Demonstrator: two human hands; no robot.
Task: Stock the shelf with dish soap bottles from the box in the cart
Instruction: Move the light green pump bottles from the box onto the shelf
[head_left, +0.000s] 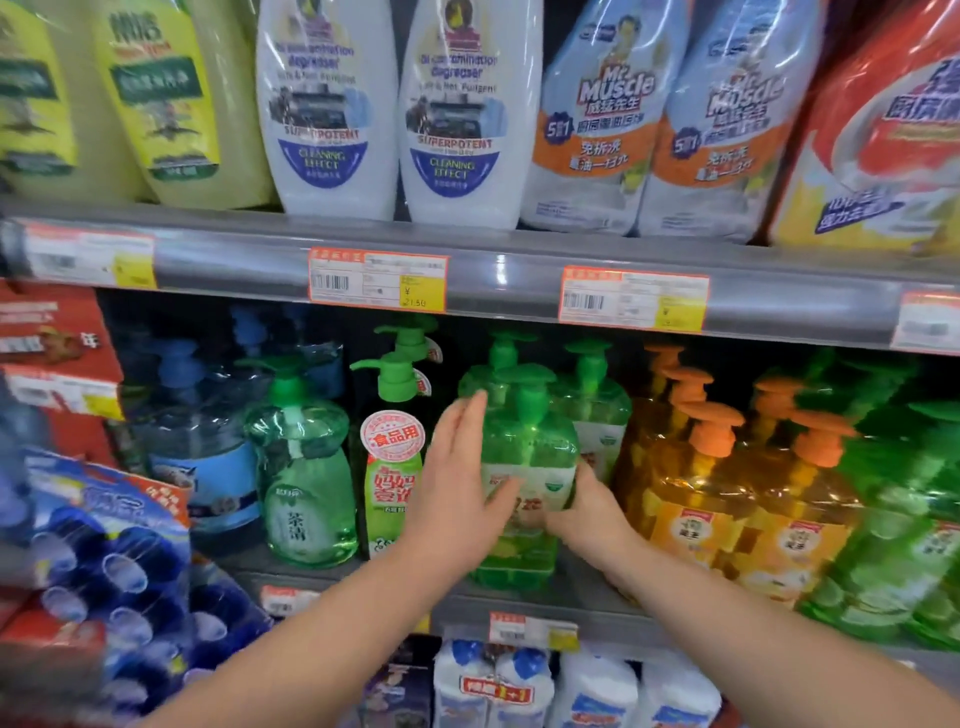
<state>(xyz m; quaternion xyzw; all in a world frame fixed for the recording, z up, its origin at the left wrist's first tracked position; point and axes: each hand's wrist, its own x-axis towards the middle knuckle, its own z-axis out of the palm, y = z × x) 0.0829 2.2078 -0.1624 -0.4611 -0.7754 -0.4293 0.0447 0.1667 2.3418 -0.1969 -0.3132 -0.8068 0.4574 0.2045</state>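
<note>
Both hands seating green bottle (527, 457) on shelf (519, 597). Left hand (460, 499) fingers spread flat against its side, not clasping; right hand (589, 506) fingers wrapping lower label. Advice: keep pushing squarely back, pump clearing rail above fingers, label facing out.

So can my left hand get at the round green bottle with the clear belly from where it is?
Probably yes. The left hand rests open against the green pump bottle, and only the slim white-labelled bottle stands between it and the round green bottle, whose front faces the aisle unobstructed.
</note>
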